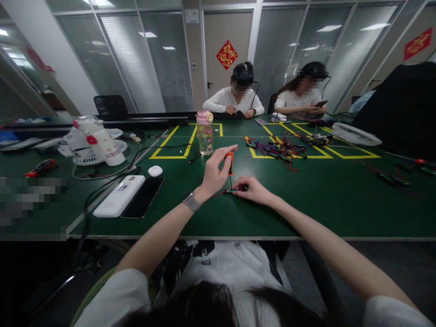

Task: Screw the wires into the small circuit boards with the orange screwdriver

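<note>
My left hand is closed around the orange and black handle of a screwdriver, which stands upright with its thin shaft pointing down. The tip meets a small green circuit board on the table. My right hand pinches the board's right end between thumb and fingers, pressing it down. A thin red wire runs out from the board's left side. Part of the board is hidden by my right fingers.
A pink-lidded bottle stands beyond my left hand. To the left lie a white power bank, a black phone and a white earbud case. A tangled pile of wired boards sits back right. Two people sit across the table.
</note>
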The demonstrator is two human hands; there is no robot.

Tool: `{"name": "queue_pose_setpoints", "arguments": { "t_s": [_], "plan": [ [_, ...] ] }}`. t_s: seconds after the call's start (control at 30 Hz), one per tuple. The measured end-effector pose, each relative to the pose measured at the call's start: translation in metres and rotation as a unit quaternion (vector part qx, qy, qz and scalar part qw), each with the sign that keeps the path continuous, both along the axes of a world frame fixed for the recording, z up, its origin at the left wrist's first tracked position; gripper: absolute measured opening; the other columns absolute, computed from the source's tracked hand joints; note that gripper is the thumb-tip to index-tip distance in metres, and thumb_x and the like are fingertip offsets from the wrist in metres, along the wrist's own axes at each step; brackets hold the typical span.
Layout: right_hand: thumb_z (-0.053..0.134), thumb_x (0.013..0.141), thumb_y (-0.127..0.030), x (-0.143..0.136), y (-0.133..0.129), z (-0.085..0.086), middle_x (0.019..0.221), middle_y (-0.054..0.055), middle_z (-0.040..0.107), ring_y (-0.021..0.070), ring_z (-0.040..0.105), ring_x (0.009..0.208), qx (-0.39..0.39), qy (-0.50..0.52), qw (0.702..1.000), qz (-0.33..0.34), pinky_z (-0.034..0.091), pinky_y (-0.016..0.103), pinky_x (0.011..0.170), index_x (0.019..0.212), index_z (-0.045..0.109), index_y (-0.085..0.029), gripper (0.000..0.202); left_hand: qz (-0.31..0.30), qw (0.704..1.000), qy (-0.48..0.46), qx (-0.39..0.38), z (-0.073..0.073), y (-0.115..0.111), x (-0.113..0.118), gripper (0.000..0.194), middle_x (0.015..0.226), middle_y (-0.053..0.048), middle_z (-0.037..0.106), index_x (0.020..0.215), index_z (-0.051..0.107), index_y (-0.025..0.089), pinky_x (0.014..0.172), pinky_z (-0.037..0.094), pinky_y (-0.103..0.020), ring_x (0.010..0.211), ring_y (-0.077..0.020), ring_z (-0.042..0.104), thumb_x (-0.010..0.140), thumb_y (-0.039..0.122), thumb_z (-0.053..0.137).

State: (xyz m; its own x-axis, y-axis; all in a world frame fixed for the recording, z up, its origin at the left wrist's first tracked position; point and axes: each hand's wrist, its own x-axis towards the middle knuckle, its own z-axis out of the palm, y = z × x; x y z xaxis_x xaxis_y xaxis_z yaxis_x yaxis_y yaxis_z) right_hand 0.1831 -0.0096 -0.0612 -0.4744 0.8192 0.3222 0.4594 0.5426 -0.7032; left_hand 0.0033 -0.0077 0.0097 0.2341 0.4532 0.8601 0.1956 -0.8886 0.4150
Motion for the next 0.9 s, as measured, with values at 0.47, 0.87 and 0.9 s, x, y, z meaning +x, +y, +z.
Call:
{"name": "queue_pose_setpoints", "arguments": {
  "t_s": [0.47,0.87,0.9],
  "plan": [
    [0.067,0.076,-0.025,-0.0007,-0.0017,0.0029,0.073,0.002,0.059,0.0125,0.052,0.063,0.002,-0.008,1.0,-0.003,0.043,0.025,0.06,0.083,0.071,-0.015,0.013,-0.001,1.0,0.013,-0.025,-0.0002,0.0033,-0.0024,0.034,0.121,-0.007,0.063,0.128,0.053,0.023,0.097,0.044,-0.034,0.11,-0.0167,0.058,0.099,0.026,0.035],
    [0.068,0.076,-0.025,-0.0002,-0.0017,0.0023,0.074,0.003,0.059,0.0135,0.054,0.065,-0.005,-0.005,1.0,-0.003,0.044,0.026,0.062,0.085,0.072,-0.014,0.015,0.06,0.998,-0.025,0.009,0.0015,-0.0002,0.0004,0.019,0.086,0.0,0.061,0.1,0.064,0.02,0.083,0.048,-0.028,0.083,-0.0134,0.059,0.083,0.027,0.067],
    [0.068,0.076,-0.025,-0.0002,-0.0016,0.0025,0.074,0.003,0.059,0.0136,0.054,0.066,-0.006,-0.005,1.0,-0.003,0.044,0.026,0.062,0.085,0.072,-0.015,0.015,0.054,0.998,-0.018,0.007,0.0015,-0.0005,0.0006,0.017,0.088,-0.001,0.062,0.101,0.064,0.02,0.083,0.048,-0.028,0.085,-0.0135,0.059,0.086,0.028,0.064]
  ]
}}
